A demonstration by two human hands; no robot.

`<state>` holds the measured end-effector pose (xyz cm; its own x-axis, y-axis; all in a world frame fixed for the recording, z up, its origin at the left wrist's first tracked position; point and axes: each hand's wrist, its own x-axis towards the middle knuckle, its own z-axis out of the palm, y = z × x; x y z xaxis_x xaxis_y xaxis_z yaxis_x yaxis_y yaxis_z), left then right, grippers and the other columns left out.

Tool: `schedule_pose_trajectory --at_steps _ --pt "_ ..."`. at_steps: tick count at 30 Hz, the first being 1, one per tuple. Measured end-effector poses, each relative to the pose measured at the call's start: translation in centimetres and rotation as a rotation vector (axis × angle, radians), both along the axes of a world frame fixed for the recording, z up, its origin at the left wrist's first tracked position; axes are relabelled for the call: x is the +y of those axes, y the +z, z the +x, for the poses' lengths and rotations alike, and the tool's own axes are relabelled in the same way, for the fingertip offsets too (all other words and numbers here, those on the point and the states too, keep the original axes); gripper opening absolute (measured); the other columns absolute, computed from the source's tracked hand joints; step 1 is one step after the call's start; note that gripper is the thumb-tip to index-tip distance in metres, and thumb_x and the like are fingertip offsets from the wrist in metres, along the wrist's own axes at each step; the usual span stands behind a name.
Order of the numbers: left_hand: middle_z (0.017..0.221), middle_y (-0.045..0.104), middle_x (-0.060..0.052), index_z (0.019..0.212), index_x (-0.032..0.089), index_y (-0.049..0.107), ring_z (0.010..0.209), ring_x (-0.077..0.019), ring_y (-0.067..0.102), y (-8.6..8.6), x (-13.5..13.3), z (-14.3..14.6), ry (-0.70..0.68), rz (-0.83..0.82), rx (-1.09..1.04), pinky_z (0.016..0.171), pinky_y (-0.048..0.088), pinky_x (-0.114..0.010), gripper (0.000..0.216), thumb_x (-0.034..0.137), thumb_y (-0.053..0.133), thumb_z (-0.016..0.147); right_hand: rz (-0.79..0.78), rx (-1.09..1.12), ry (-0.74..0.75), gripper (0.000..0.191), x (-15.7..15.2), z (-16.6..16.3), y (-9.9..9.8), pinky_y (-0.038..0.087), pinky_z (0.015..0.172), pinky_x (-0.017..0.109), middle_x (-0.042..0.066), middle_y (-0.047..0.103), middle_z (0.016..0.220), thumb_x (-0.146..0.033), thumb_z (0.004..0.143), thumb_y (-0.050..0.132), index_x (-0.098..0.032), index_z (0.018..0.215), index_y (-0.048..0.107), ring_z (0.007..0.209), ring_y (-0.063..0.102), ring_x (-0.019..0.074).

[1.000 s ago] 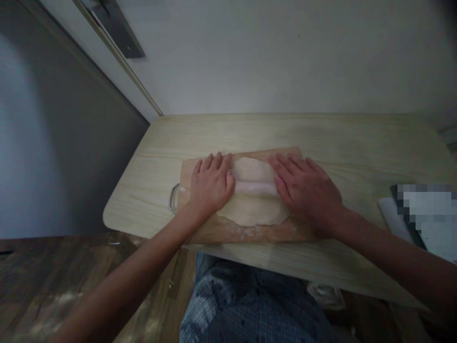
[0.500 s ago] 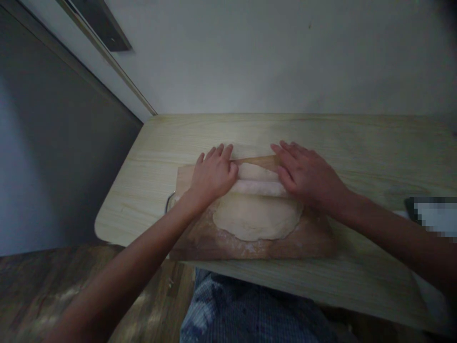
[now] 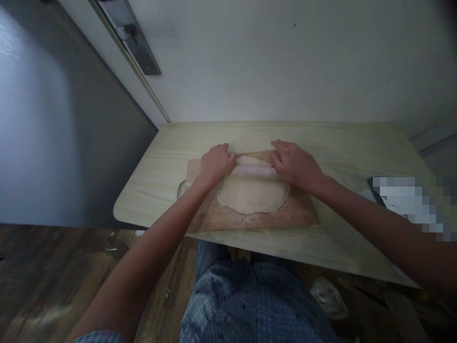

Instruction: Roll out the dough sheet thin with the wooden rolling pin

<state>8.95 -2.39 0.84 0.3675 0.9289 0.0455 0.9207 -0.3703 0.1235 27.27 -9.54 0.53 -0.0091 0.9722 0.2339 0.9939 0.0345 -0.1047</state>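
Observation:
A pale, floured rolling pin [image 3: 255, 172] lies crosswise over a flat, rounded sheet of dough [image 3: 254, 195], near its far edge. My left hand [image 3: 218, 164] is closed over the pin's left end, and my right hand [image 3: 294, 164] covers the right end with bent fingers. Both ends are hidden under my palms. Beneath the dough is a wooden cutting board [image 3: 303, 212], dusted with flour along its near side. A metal handle [image 3: 179, 189] sticks out from the board's left edge.
The board rests on a light wooden table [image 3: 352, 157] against a white wall [image 3: 267, 71]. A blurred-out flat object [image 3: 400, 195] lies at the table's right. At the upper left is a metal lock plate [image 3: 137, 40]. A clear plastic container [image 3: 328, 297] is below the table.
My fingers, stretched out before, now curl more over the rolling pin's ends. The pin has moved slightly toward the dough's far edge. The camera view has shifted, showing more floor and clothing.

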Motion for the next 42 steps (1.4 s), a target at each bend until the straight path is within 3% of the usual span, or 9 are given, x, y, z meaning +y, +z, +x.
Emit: schedule_pose_trajectory --at_steps 7,16,26,36,42 --pt "0.106 0.063 -0.01 0.114 0.015 0.053 0.099 -0.0224 0.057 -0.4 -4.3 -1.6 -0.094 0.154 -0.002 0.079 0.044 -0.033 0.04 0.03 0.024 0.091 0.041 -0.144 0.036 0.043 -3.5 -1.5 0.2 0.042 0.074 0.035 0.013 0.062 0.111 -0.026 0.089 0.025 -0.011 0.115 0.055 0.094 0.057 0.024" --pt "0.123 0.055 -0.012 0.123 0.012 0.047 0.116 -0.0243 0.046 -0.9 -7.3 -2.8 -0.152 0.221 -0.015 0.094 0.036 -0.037 0.042 0.031 0.025 0.093 0.12 -0.149 0.089 0.042 -6.1 -2.1 -1.0 0.037 0.086 0.037 0.011 0.06 0.117 -0.024 0.09 0.027 -0.011 0.117 0.056 0.102 0.055 0.0229" --pt "0.113 0.061 -0.009 0.107 0.017 0.056 0.103 -0.0218 0.056 -0.4 -4.7 -1.6 -0.103 0.157 0.003 0.084 0.042 -0.034 0.039 0.03 0.024 0.092 -0.024 -0.138 0.029 0.044 -3.0 -1.6 0.4 0.041 0.077 0.036 0.011 0.063 0.111 -0.028 0.089 0.026 -0.013 0.118 0.055 0.093 0.059 0.0238" --pt "0.101 0.065 -0.007 0.107 0.019 0.057 0.093 -0.0217 0.059 0.1 -3.0 -0.9 -0.087 0.081 0.046 0.079 0.042 -0.034 0.04 0.035 0.024 0.091 -0.106 -0.088 0.122 0.043 -0.4 -0.5 0.7 0.041 0.08 0.036 0.012 0.061 0.114 -0.03 0.089 0.026 -0.014 0.118 0.053 0.099 0.056 0.024" --pt "0.097 0.066 -0.008 0.104 0.018 0.058 0.086 -0.023 0.061 0.0 -2.4 -0.6 -0.036 0.115 0.039 0.074 0.043 -0.034 0.041 0.034 0.023 0.09 -0.124 -0.081 0.09 0.041 0.3 -0.5 1.0 0.04 0.073 0.035 0.011 0.066 0.1 -0.028 0.088 0.024 -0.016 0.109 0.057 0.087 0.06 0.0237"
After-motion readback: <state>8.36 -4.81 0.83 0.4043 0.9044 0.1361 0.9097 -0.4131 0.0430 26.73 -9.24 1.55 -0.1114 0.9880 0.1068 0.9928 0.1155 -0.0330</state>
